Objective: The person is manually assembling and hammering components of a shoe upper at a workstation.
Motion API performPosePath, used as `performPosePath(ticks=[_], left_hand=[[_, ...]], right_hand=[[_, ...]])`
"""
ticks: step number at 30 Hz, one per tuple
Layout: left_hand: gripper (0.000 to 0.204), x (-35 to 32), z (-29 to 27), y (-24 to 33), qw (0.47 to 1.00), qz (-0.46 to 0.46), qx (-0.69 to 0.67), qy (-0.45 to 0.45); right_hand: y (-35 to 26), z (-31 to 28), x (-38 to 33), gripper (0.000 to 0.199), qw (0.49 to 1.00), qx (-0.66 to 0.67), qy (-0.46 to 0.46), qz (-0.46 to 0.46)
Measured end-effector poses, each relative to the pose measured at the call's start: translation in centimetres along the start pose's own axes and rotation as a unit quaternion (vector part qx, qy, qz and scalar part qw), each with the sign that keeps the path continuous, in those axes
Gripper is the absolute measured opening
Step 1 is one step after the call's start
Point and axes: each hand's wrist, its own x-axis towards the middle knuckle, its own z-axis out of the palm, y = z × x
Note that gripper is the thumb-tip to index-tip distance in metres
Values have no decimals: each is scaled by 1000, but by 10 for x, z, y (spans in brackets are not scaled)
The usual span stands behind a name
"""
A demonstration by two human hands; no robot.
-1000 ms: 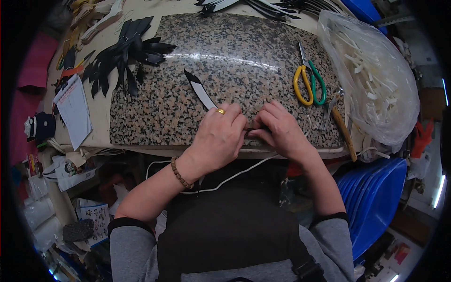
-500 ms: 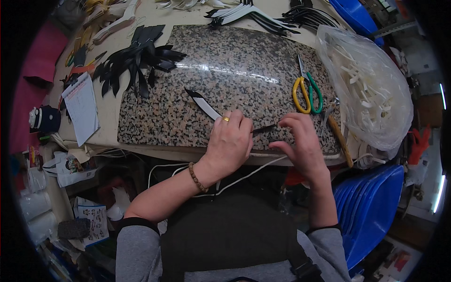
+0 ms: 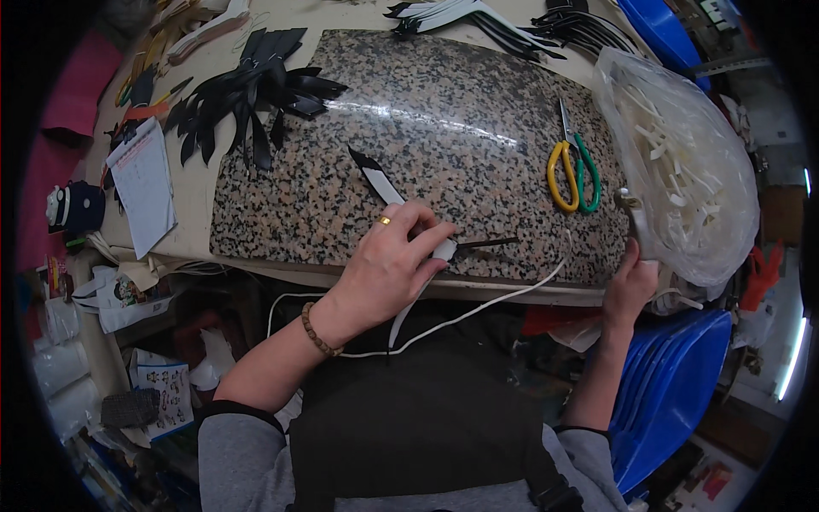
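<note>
Right hand (image 3: 631, 283) has shifted rightward — now gripping the hammer (image 3: 629, 200). Left hand (image 3: 381, 260) pinches the black-and-white strip (image 3: 380, 184) on the stone slab (image 3: 299, 213) — likely light, flexible, smooth; hold it flat near mid-length.

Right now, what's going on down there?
The person's left hand holds a black-and-white strip at the near edge of a granite slab. The right hand has hold of a hammer at the slab's right side. Scissors lie on the slab, touched by neither hand.
</note>
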Motion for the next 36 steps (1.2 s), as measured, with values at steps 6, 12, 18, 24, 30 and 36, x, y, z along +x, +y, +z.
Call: performPosePath(ticks=[6, 12, 18, 24, 30, 36], left_hand=[[37, -2, 0, -1, 1000, 13, 8, 3], [36, -3, 3, -1, 995, 71, 61, 34], [37, -7, 7, 1, 993, 75, 70, 52], [37, -9, 8, 2, 994, 62, 66, 55], [37, -10, 6, 2, 995, 53, 70, 56], [32, -11, 6, 3, 997, 16, 22, 76]], right_hand=[[-114, -59, -23, 17, 938, 319, -138, 9], [-170, -55, 1, 12, 942, 201, -226, -143], [-173, -46, -5, 17, 939, 145, -253, -182], [-176, -51, -7, 20, 944, 153, -218, -193], [-170, -52, -4, 22, 939, 109, -253, -207], [-163, -33, -10, 17, 934, 139, -251, -211]])
